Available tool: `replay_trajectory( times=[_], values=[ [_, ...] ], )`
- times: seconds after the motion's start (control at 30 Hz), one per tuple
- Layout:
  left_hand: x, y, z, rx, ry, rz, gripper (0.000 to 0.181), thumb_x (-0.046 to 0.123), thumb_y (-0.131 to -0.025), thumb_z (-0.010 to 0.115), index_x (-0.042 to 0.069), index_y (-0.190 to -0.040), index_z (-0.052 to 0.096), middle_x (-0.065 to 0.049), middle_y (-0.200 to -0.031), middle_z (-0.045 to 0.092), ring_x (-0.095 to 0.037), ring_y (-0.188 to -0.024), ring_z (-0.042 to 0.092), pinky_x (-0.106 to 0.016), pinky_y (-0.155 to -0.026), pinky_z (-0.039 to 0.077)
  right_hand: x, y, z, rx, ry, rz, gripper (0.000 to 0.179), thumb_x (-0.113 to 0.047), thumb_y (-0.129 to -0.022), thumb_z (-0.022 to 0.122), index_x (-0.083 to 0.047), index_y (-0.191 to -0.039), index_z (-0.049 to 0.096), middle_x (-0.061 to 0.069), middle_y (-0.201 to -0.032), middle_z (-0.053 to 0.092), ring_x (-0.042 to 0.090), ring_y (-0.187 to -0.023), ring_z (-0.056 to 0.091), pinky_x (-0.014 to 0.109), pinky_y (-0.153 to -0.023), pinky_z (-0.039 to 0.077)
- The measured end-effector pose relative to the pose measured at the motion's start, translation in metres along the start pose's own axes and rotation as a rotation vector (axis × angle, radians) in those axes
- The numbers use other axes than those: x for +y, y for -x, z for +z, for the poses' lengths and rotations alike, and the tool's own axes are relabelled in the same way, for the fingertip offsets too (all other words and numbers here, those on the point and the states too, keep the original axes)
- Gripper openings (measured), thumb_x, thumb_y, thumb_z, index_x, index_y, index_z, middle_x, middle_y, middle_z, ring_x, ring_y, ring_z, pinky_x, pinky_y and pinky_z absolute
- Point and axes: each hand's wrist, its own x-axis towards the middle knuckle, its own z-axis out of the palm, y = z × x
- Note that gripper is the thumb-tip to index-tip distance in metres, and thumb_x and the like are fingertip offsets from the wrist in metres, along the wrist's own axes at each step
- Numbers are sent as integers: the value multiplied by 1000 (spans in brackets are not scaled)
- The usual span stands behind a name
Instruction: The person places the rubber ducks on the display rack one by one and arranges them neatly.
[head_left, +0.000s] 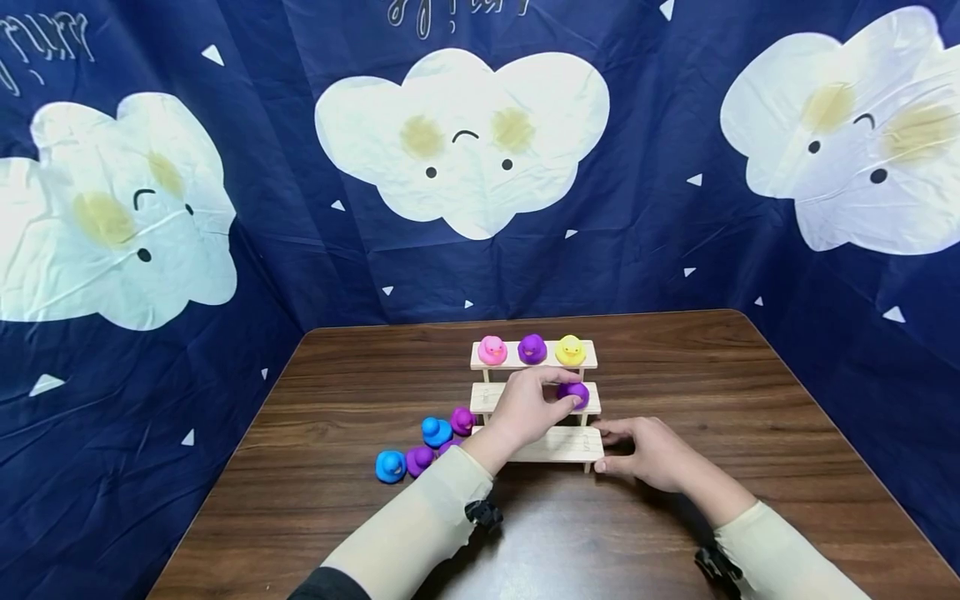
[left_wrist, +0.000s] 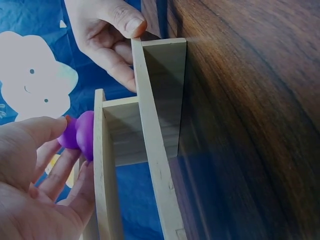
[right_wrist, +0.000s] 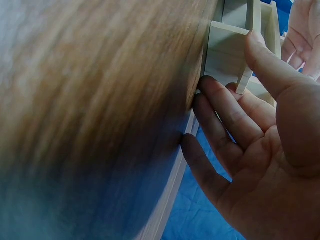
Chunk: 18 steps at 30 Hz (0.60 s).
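Observation:
A three-tier wooden stand (head_left: 558,446) is on the table. My left hand (head_left: 531,406) pinches a purple rubber duck (head_left: 574,393) at the right end of the middle tier; in the left wrist view this duck (left_wrist: 86,135) touches the board, thumb and fingers around it. My right hand (head_left: 651,454) holds the right end of the bottom tier, thumb at the front edge and fingers behind. In the right wrist view the right thumb lies against the board end (right_wrist: 244,75). A pink duck (head_left: 492,351), a purple duck (head_left: 532,349) and a yellow duck (head_left: 571,351) occupy the top tier.
Left of the stand sit blue ducks (head_left: 390,467) and purple ducks (head_left: 420,460), one partly hidden by my left forearm. The brown wooden table (head_left: 330,400) ends at a dark blue cloth (head_left: 285,208) printed with white clouds.

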Motion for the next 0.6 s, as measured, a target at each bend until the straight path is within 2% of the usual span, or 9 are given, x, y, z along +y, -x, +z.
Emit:
replay_trajectory(
  times=[0.2, 0.43, 0.6],
  values=[
    [-1, 0, -1, 4, -3, 3, 25, 20, -89, 85, 19, -114, 82, 11, -111, 77, -1, -110, 66, -21, -97, 51, -1, -1, 0, -2, -3, 2, 61, -41, -86, 87, -9, -135, 71, -8, -105, 79, 23, -114, 69, 56, -101, 52],
    [-2, -1, 0, 3, 2, 9, 26, 20, -89, 85, 20, -114, 81, 12, -109, 77, 0, -108, 66, -21, -96, 51, -2, -1, -1, 1, -4, -5, 60, -38, -86, 87, -9, -135, 70, -7, -105, 79, 23, -113, 69, 56, -101, 52],
    [-1, 0, -2, -2, 28, 12, 30, 17, -88, 86, 17, -117, 80, 9, -113, 77, -2, -108, 68, -23, -95, 54, -2, -1, -1, -2, -7, -9, 59, -37, -86, 87, -8, -135, 70, -7, -105, 79, 24, -113, 69, 56, -101, 52]
  ],
)
